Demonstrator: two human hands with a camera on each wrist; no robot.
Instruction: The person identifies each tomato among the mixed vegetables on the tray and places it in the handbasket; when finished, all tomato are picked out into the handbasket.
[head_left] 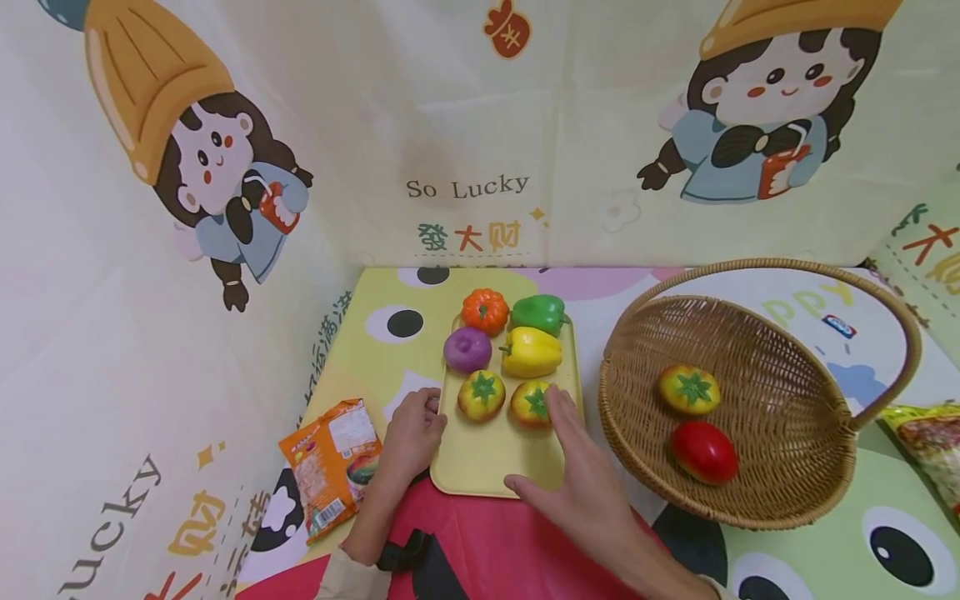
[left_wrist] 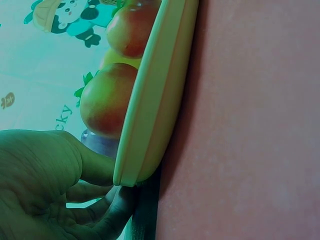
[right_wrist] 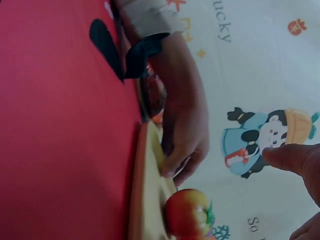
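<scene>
Left hand [head_left: 414, 433] around yellow tray [head_left: 487, 462] edge — right hand [head_left: 587, 492] near yellow-red fruit [head_left: 527, 404].

The back cloth [head_left: 592, 142] reads "So Lucky" above 3 characters, 發大财. The left cloth [head_left: 97, 358] shows "ucky" and 财; the right cloth [head_left: 922, 267] shows 大 and part of 财. The desk cover [head_left: 375, 367] bears "PPY". Print on the orange packet [head_left: 330, 467], which carries 1 barcode [head_left: 330, 510], and on 1 blue label [head_left: 839, 325] is too small to read.
</scene>
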